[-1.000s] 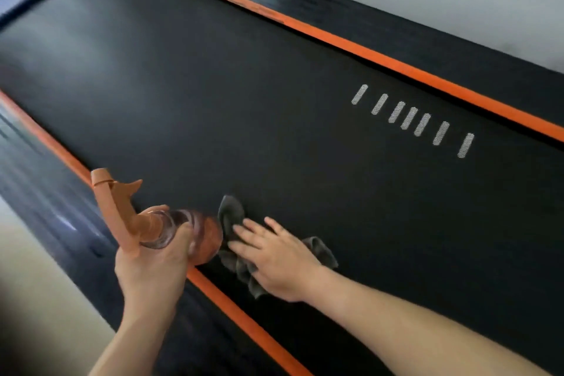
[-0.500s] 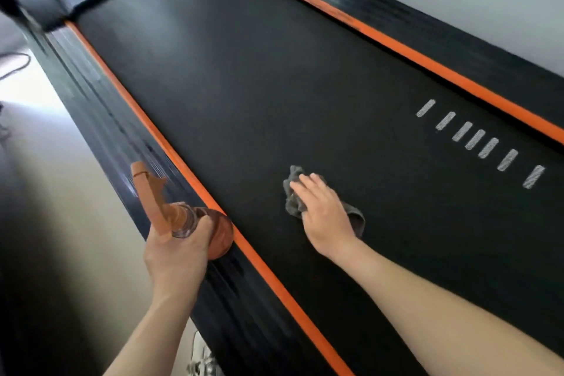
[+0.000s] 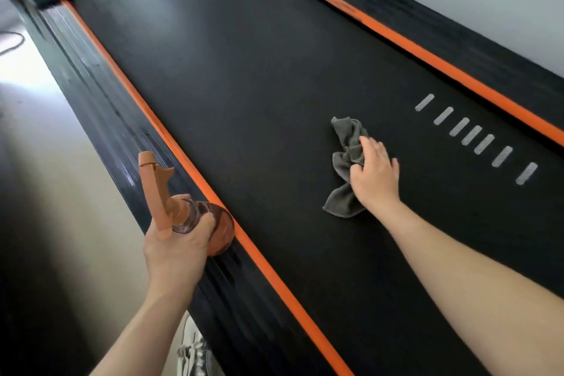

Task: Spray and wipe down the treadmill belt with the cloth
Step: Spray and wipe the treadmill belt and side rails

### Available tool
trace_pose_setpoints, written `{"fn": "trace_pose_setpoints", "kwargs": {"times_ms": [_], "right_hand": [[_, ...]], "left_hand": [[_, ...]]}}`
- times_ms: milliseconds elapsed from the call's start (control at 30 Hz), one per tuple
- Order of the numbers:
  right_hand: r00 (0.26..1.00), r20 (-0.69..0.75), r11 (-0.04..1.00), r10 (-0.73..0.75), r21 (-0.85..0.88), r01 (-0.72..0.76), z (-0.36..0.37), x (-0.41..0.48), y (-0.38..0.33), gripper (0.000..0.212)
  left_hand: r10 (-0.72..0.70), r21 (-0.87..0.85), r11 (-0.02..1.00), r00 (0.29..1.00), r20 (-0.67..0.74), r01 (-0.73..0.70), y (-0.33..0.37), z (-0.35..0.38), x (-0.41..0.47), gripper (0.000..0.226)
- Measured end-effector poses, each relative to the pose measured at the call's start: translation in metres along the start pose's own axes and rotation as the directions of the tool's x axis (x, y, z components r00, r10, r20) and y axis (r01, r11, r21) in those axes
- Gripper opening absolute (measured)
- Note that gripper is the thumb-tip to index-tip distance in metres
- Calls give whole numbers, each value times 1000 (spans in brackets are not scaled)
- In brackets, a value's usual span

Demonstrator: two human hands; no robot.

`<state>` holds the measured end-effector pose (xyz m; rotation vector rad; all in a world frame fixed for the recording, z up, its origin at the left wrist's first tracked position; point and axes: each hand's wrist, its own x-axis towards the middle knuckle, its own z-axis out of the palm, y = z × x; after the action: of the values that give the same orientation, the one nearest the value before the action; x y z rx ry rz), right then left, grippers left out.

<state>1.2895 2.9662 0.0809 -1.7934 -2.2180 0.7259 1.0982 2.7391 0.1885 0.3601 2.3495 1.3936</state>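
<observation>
Item: treadmill belt point(image 3: 244, 101), black and matte, bordered by an orange stripe point(image 3: 171, 137) on each long edge.
Belt long axis: runs diagonally from lower right, near the person, to upper left, away from them.
Cloth point(image 3: 346, 143): grey and bunched, lying on the belt in its right half, just short of a row of white dashes point(image 3: 471, 134).
Right hand point(image 3: 375, 174): on top of the cloth with fingers bent into its folds, pinning it to the belt; part of the cloth sticks out ahead of and behind the hand.
Left hand point(image 3: 174, 250): wrapped round a brown spray bottle point(image 3: 195, 217), held over the near side rail point(image 3: 100, 107) with its base above the orange stripe; I cannot tell where the nozzle points.
Hands apart: well apart, the bottle at the belt's left edge and the cloth toward its right.
Nearer hand: the right, already touching belt and cloth.
Governing relation: most open belt lies up and to the left of the cloth, along the long axis.
Likely next move: probably strokes along or across that stretch.
Risk: loose cloth ends may fold under.
</observation>
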Motion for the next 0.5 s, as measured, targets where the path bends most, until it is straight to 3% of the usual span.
{"fn": "trace_pose_setpoints", "kwargs": {"times_ms": [100, 167, 234, 267, 367, 501], "right_hand": [[968, 30, 967, -250, 61, 248, 37, -39, -19, 60], [887, 85, 879, -454, 207, 430, 57, -86, -35, 55], [800, 148, 785, -581, 362, 503, 67, -132, -42, 47], [787, 174, 758, -592, 451, 471, 66, -150, -42, 44], [886, 201, 745, -419, 634, 208, 48, -168, -37, 39], [989, -30, 780, -145, 612, 133, 24, -101, -41, 41]], "left_hand": [[26, 28, 999, 1000, -1, -26, -1, 2, 1, 54], [44, 47, 998, 999, -5, -44, 0, 2, 0, 62], [44, 58, 997, 999, -2, -44, -4, 1, 2, 49], [32, 61, 998, 999, -1, -32, -5, 0, 3, 43], [26, 43, 999, 999, 24, -27, -7, -2, 5, 39], [39, 25, 999, 999, 9, -40, -8, 0, 4, 40]]}}
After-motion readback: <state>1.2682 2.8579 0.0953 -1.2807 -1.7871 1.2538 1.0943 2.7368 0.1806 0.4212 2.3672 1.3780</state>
